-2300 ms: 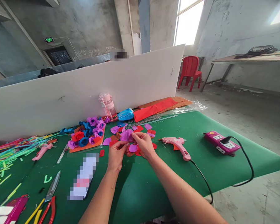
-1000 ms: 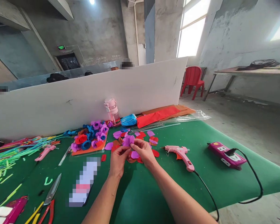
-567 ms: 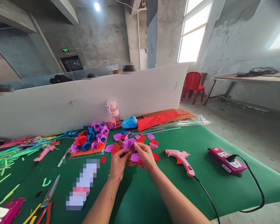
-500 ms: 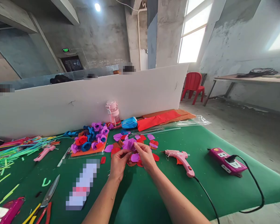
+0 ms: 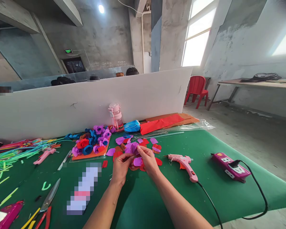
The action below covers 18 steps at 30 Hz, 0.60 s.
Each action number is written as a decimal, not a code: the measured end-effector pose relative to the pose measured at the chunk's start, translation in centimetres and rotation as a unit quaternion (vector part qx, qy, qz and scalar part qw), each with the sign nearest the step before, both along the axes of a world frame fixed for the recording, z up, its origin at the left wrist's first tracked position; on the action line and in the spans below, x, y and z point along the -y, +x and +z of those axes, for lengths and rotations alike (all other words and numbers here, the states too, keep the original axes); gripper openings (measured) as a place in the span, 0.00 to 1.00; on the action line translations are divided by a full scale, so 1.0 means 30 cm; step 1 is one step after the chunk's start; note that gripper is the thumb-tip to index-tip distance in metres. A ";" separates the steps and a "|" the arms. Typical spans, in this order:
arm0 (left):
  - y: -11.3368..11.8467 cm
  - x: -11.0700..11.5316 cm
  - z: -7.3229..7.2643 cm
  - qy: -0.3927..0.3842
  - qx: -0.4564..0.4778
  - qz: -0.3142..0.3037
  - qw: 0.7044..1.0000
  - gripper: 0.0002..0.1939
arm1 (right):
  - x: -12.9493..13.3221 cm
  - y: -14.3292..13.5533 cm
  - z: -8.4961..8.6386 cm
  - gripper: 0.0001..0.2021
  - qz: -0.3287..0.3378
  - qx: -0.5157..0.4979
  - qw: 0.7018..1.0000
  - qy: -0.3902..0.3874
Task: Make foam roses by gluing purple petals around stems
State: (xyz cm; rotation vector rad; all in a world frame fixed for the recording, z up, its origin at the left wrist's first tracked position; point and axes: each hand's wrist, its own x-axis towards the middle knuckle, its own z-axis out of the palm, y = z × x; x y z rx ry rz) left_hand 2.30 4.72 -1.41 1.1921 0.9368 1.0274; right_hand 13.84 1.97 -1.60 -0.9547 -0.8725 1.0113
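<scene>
Between my hands is a purple paper flower [image 5: 132, 148], held a little above the green table. My left hand [image 5: 120, 168] pinches its lower left side, and my right hand [image 5: 149, 159] pinches its right edge. Fingers hide part of the flower. Loose red petals [image 5: 117, 154] and purple petals [image 5: 111, 152] lie around and beneath my hands. Right of them, a pink glue gun [image 5: 184, 164] rests on its side with its cord running to the front edge. Finished purple, blue and red flowers [image 5: 87, 149] are heaped on an orange sheet at the left.
Scissors [image 5: 50, 198], pliers [image 5: 46, 218], a second pink glue gun [image 5: 44, 156] and many coloured strips [image 5: 11, 162] lie at the left. A purple power strip [image 5: 231, 166] sits at the right. A pink bottle [image 5: 115, 115] stands before a white partition [image 5: 143, 92]; heads show behind it.
My hands and the flower stay almost in the same place. The view has shifted very slightly.
</scene>
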 end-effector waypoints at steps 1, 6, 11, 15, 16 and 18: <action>-0.001 -0.002 -0.002 0.000 -0.002 -0.001 1.000 0.15 | 0.000 0.000 -0.001 0.21 0.001 0.004 1.000 0.000; -0.004 -0.005 -0.011 -0.001 0.000 0.004 1.000 0.15 | 0.006 -0.001 0.007 0.22 0.013 -0.001 1.000 -0.003; -0.005 -0.003 -0.008 -0.002 0.020 -0.006 1.000 0.14 | 0.015 -0.015 0.030 0.21 0.017 -0.031 0.999 -0.001; -0.006 0.000 0.001 -0.007 0.038 -0.003 0.999 0.15 | 0.017 -0.027 0.032 0.19 0.068 -0.019 0.997 -0.001; -0.007 0.000 0.004 -0.009 0.047 -0.003 0.999 0.15 | 0.015 -0.030 0.028 0.19 0.069 -0.016 0.997 0.005; -0.007 0.000 0.008 -0.017 0.065 0.001 0.998 0.15 | 0.010 -0.033 0.015 0.18 0.052 -0.012 0.999 0.011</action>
